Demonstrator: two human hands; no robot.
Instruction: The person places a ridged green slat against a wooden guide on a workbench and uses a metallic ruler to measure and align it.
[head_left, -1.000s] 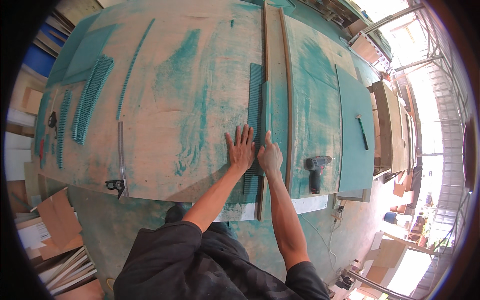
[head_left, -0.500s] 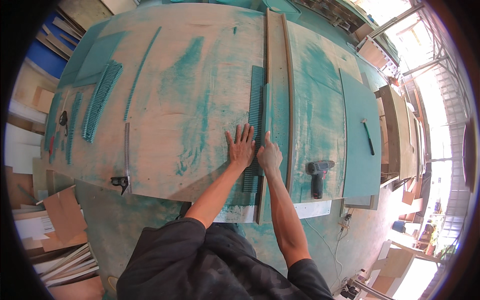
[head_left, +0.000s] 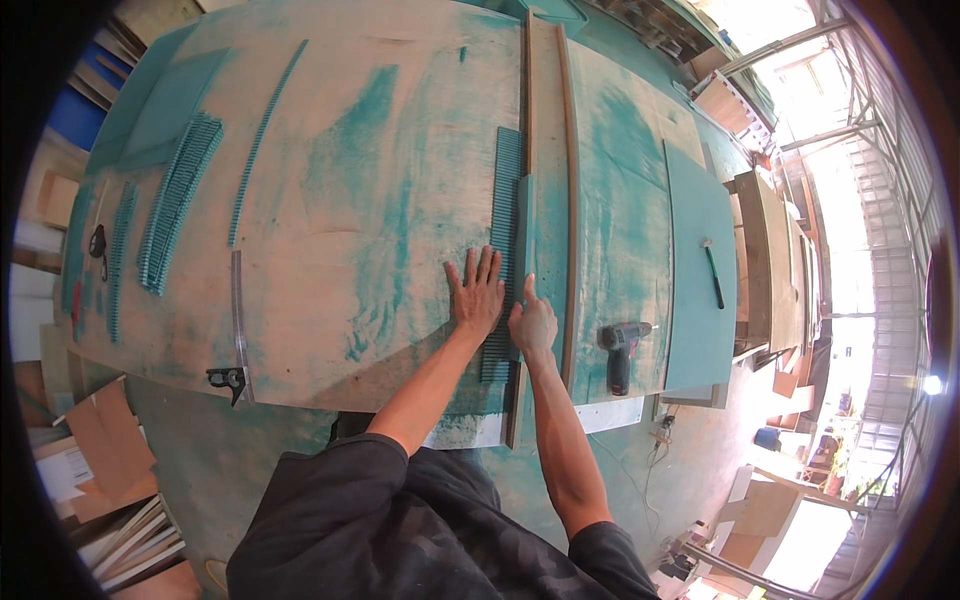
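Note:
A narrow ribbed teal panel (head_left: 505, 180) lies lengthwise on the stained work table (head_left: 300, 320), made of close crosswise slats. My left hand (head_left: 478, 305) rests flat with fingers spread, its edge over the ribbed panel and the rest on the tabletop. Along the panel's right side lies a smooth teal strip (head_left: 526, 220). My right hand (head_left: 533, 322) is on this strip, index finger pointing away along it, the other fingers curled in at its edge. The fingers' undersides are hidden. Just right of the strip runs a long wooden rail (head_left: 570, 220).
A cordless drill (head_left: 622, 352) lies right of the rail; a hammer (head_left: 713, 275) rests on a teal board (head_left: 700, 340) beyond. At left are a combination square (head_left: 238, 330), bundled ribbed strips (head_left: 180, 205) and a thin ribbed strip (head_left: 265, 145). A cable (head_left: 652, 480) trails across the floor.
The smooth strip and my right hand have slid slightly toward me along the ribbed panel. My left hand stays put. The whole view has shifted a little.

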